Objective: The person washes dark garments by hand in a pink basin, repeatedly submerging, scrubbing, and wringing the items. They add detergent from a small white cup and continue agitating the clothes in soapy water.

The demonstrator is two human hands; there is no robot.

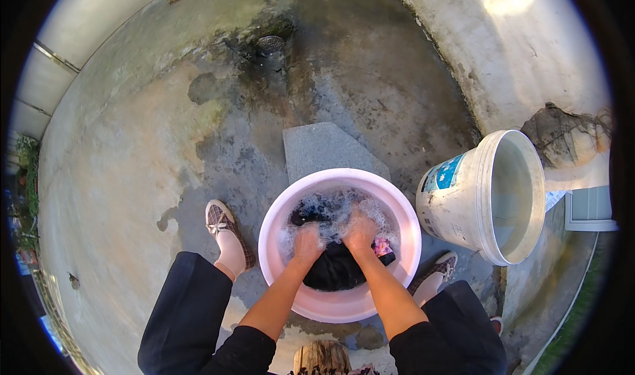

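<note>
A pink plastic basin [265,236] stands on the ground between my feet, holding foamy water [342,196] and wet black cloth [335,268]. Both my hands are inside it. My left hand [308,241] is at the left part of the cloth, its fingertips hidden by suds and fabric. Further right, my right hand [359,228] reaches into the foam against the cloth, and its fingers are blurred and partly covered. A pink floral patch [382,247] shows on the dark fabric just right of my right wrist. Whether either hand grips the cloth is not clear.
Right of the basin stands a large white plastic bucket [449,201] with water in it. A grey stone slab [327,149] lies beyond the basin, and a drain cover [271,44] is farther off. A wooden stump [321,357] is at the bottom. Walls border the wet concrete.
</note>
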